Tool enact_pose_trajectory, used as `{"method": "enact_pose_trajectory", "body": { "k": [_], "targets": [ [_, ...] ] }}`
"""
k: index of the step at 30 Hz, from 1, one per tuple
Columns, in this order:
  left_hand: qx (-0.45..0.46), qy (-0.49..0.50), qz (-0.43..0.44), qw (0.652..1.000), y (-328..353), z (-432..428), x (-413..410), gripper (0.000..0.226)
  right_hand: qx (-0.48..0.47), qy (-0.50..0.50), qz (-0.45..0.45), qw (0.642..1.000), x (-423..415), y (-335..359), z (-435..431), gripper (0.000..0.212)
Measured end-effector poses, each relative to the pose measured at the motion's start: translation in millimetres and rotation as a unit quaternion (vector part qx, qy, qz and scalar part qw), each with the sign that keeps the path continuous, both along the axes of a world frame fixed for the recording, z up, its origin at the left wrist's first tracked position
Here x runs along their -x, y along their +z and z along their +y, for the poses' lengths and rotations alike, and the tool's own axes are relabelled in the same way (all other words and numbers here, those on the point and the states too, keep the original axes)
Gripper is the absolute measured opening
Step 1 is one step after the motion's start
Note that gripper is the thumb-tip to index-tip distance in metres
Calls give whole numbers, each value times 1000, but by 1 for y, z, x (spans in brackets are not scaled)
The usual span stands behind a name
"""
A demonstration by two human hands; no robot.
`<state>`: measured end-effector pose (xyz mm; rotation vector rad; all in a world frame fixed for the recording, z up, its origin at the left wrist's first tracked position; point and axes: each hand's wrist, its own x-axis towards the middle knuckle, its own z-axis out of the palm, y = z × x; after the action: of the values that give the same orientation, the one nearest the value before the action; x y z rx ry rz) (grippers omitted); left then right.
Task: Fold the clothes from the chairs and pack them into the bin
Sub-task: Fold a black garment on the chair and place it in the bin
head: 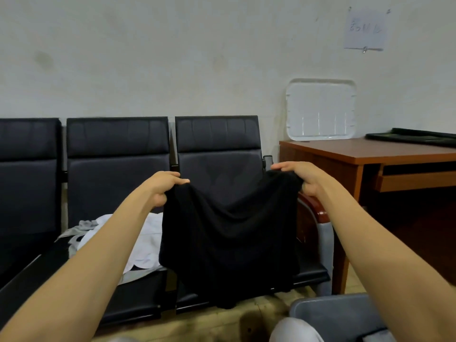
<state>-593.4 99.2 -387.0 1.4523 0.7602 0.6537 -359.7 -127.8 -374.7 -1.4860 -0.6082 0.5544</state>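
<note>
A black garment (229,238) hangs spread in the air in front of the right-hand chair (217,144). My left hand (161,187) grips its upper left corner and my right hand (302,177) grips its upper right corner, so the top edge sags between them. White and grey clothes (140,240) lie in a heap on the seat of the middle chair (116,154). The grey bin (338,317) stands on the floor at the lower right, partly hidden by my right arm, with something dark inside at its near edge.
A row of black chairs runs along the wall, the left chair (27,169) bare. A wooden desk (365,151) stands to the right with a clear bin lid (320,109) leaning on the wall and a dark flat thing (414,137) on top.
</note>
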Motion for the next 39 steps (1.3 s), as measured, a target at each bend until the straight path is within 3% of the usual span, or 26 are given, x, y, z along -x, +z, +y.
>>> {"method": "enact_pose_trajectory", "body": {
  "k": [3,5,7,9,13,16,20,23,25,29,33,37,39],
  "targets": [
    [-17,-12,61,998,-10,4,-6,59,49,18,30,998,-4,-8,12,25],
    [-48,-1,61,997,-21,9,-18,57,15,-4,72,997,-9,-17,26,24],
    [-81,5,12,997,-25,16,-29,63,-54,-35,88,994,-13,-21,41,27],
    [-108,18,-68,992,-16,22,-37,69,-125,-63,45,989,-17,-17,50,34],
    [-89,23,-176,980,1,27,-35,68,-204,-68,-6,977,-25,-16,48,37],
    [-70,-23,-119,990,-33,25,-24,67,-145,-69,-29,987,-28,-50,42,42],
    [-42,-64,96,992,-143,27,-8,69,75,-78,-60,992,-39,-169,34,42],
    [16,-34,196,980,-221,32,-3,72,286,-69,-102,950,-49,-247,26,41],
    [36,-14,216,976,-250,35,-5,63,361,-48,-102,926,-48,-268,26,41],
    [59,54,196,977,-270,44,-16,34,398,-52,-108,910,-49,-276,32,38],
    [125,104,161,974,-272,48,-21,40,336,-125,-16,933,-59,-281,41,21],
    [207,63,203,955,-262,51,-15,34,338,-88,112,930,-66,-274,46,61],
    [226,42,206,951,-259,52,-11,27,365,-40,116,923,-71,-269,47,62]
  ]
}}
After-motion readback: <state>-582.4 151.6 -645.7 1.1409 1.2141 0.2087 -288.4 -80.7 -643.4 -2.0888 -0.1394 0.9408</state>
